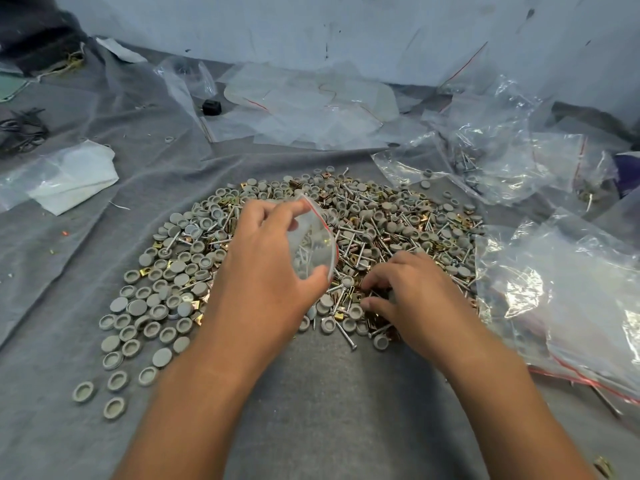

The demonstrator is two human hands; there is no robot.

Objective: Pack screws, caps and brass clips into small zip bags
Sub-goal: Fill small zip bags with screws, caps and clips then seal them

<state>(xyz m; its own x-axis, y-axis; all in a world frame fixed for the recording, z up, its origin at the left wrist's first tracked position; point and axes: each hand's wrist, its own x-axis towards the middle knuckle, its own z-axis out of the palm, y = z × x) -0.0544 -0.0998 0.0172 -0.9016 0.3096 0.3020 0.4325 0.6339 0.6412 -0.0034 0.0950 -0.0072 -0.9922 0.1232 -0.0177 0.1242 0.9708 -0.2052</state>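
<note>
Two bare hands. One small clear zip bag with a red seal strip (pixel 317 237). One black cube-shaped block (pixel 211 107) beyond the bag. Round grey plastic caps (pixel 138 306), silver steel screws (pixel 346 336) and brass clips (pixel 144 271) around the bag: too many to count.

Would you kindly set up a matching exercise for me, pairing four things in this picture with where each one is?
Things:
1. small zip bag
2. right hand
3. black block
4. white cloth

Places:
A. far left of the grey sheet, under clear plastic
B. held up in the left hand above the pile
C. fingertips down among screws and brass clips at the pile's near edge
D. beyond the pile, beside the empty bags

Pairs: 1-B, 2-C, 3-D, 4-A
</note>
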